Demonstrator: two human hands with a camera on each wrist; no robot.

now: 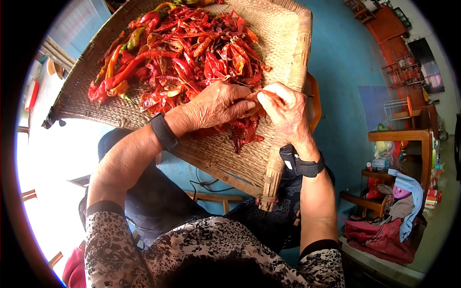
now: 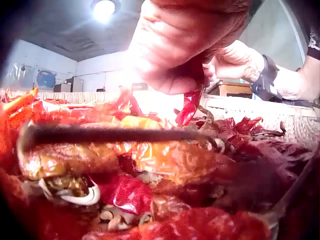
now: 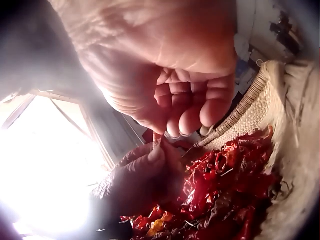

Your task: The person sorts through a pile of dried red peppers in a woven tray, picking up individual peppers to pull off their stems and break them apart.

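Note:
Both hands meet over the front right part of a woven basket tray (image 1: pixel 281 33) heaped with dried red chilies (image 1: pixel 192 62). My left hand (image 1: pixel 216 106) pinches a dried red chili (image 2: pixel 189 107) between thumb and curled fingers; its red end hangs below the hand in the left wrist view. Close beside it, my right hand (image 1: pixel 286 111) has thumb and forefinger together on the same chili, a short bit of which shows between the hands in the right wrist view. Most of this chili is hidden by the fingers.
The tray rests over the person's lap, its bound corner post (image 1: pixel 270 192) toward the body. An orange rim (image 1: pixel 314 103) shows beneath its right side. Beyond the blue floor (image 1: pixel 336 57), a wooden chair (image 1: pixel 365 201) holds cloths. Cables (image 1: pixel 204 182) lie under the tray.

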